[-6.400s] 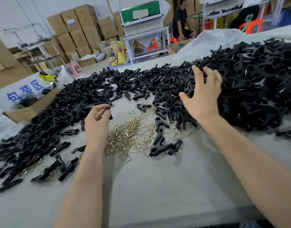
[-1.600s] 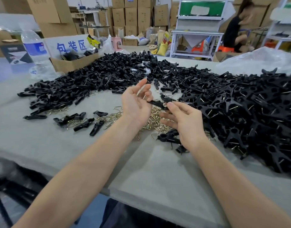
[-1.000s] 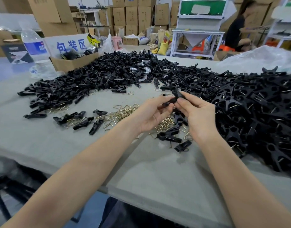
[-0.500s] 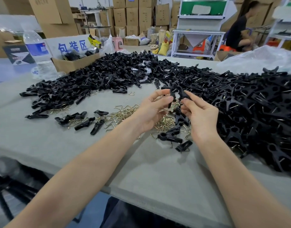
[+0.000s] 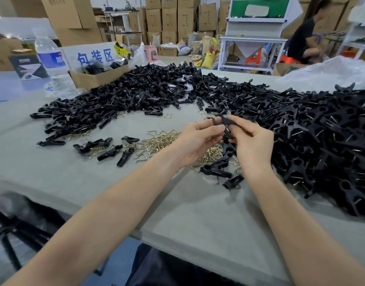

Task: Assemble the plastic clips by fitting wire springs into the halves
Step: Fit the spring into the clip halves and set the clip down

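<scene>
Both hands, the left [image 5: 200, 141] and right [image 5: 249, 141], pinched one black clip [image 5: 223, 122] together just above the springs [image 5: 163, 141]. A half could slip askew if the pinch loosened; whether a spring was seated was unclear.

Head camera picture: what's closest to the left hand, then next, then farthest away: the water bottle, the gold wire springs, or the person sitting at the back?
1. The wire springs, heaped on the table right beside and under the left hand.
2. The water bottle, at the table's far left.
3. The seated person, back right, beyond the table.
</scene>
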The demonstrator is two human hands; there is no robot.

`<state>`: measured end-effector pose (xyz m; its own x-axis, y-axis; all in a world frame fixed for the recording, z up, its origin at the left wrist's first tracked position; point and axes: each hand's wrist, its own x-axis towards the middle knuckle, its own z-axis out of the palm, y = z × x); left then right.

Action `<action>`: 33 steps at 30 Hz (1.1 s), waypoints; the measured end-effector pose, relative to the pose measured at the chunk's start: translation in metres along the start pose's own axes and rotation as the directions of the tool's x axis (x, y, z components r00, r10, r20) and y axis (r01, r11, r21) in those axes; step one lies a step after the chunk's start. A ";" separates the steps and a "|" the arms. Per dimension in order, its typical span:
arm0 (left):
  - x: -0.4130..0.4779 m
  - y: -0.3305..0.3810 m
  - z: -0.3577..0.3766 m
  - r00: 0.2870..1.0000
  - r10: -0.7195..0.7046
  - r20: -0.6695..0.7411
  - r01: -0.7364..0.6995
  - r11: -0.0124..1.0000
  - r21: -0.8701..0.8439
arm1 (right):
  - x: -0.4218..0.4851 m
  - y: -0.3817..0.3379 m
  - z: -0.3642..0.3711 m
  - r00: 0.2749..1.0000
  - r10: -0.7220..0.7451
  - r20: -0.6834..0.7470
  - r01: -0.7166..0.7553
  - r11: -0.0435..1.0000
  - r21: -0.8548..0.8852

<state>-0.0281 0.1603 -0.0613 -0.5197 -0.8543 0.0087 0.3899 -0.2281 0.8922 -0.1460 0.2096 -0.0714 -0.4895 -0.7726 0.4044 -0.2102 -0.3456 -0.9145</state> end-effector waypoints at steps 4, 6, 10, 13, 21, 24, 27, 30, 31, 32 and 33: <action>-0.001 0.001 -0.002 0.999 0.006 0.036 -0.008 0.998 0.062 | 0.002 -0.002 -0.003 0.998 -0.058 0.040 0.061 0.995 -0.081; -0.002 0.001 -0.003 0.999 0.008 0.042 -0.011 0.998 0.065 | 0.003 -0.001 -0.004 0.997 -0.044 0.059 0.049 0.995 -0.085; -0.002 0.000 -0.006 0.998 0.025 0.066 -0.029 0.997 0.071 | 0.007 -0.002 -0.008 0.996 0.006 0.089 0.002 0.996 -0.089; -0.003 -0.002 -0.009 0.993 0.075 0.092 -0.092 0.977 0.194 | 0.009 -0.002 -0.012 0.994 0.022 0.110 -0.009 0.994 -0.111; 0.000 -0.006 -0.007 0.974 0.212 0.082 -0.227 0.920 0.318 | 0.002 -0.009 0.000 1.000 -0.008 0.002 0.008 0.996 -0.093; 0.000 -0.004 -0.007 0.965 0.262 0.029 -0.256 0.904 0.343 | 0.001 -0.010 0.001 0.992 -0.017 -0.122 0.006 0.996 -0.084; 0.001 0.002 -0.011 0.962 0.262 -0.073 -0.234 0.936 0.264 | 0.007 -0.008 -0.010 0.968 0.023 -0.250 -0.043 0.996 -0.076; 0.003 0.004 -0.014 0.964 0.244 -0.102 -0.217 0.951 0.222 | 0.011 -0.007 -0.013 0.973 0.095 -0.212 -0.095 0.995 0.008; 0.004 0.003 -0.014 0.966 0.239 -0.101 -0.214 0.953 0.213 | 0.011 -0.007 -0.012 0.975 0.130 -0.181 -0.118 0.990 0.078; 0.005 0.002 -0.013 0.967 0.235 -0.099 -0.211 0.955 0.208 | 0.011 -0.008 -0.011 0.975 0.159 -0.155 -0.136 0.979 0.151; 0.005 0.002 -0.013 0.968 0.233 -0.095 -0.210 0.956 0.204 | 0.011 -0.009 -0.010 0.975 0.177 -0.136 -0.145 0.966 0.213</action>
<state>-0.0199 0.1490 -0.0655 -0.3402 -0.9242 0.1733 0.3273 0.0563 0.9433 -0.1581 0.2097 -0.0588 -0.6296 -0.7415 0.2319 0.0479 -0.3350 -0.9410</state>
